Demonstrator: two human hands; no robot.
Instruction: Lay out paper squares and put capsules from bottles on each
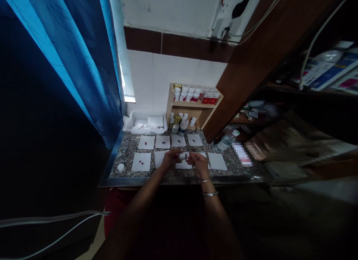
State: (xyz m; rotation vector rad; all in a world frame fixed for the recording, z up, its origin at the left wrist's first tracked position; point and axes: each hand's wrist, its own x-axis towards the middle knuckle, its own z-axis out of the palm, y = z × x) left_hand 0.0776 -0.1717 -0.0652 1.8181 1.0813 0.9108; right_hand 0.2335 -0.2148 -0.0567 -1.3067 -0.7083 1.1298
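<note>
My left hand [169,159] is wrapped round a small white pill bottle [182,156], tipped on its side with its open mouth facing right. At that mouth, the fingers of my right hand [200,164] are pinched together; whatever they hold is too small to make out. Beneath both hands lie white paper squares [217,161], partly covered by them. Two red pills [141,162] rest on the front-left square. Each square in the back row, such as the leftmost sheet [150,139], carries a pair of small dark or red pills. A white bottle cap [120,167] lies at the counter's left.
Behind the papers stand a white plastic tray [131,130] with paper pieces and a wooden shelf [169,103] of bottles and boxes. More bottles [184,124] fill its foot. A clear bottle [227,140] stands right. A blue curtain [84,59] hangs left; the speckled counter [125,144] has a front edge.
</note>
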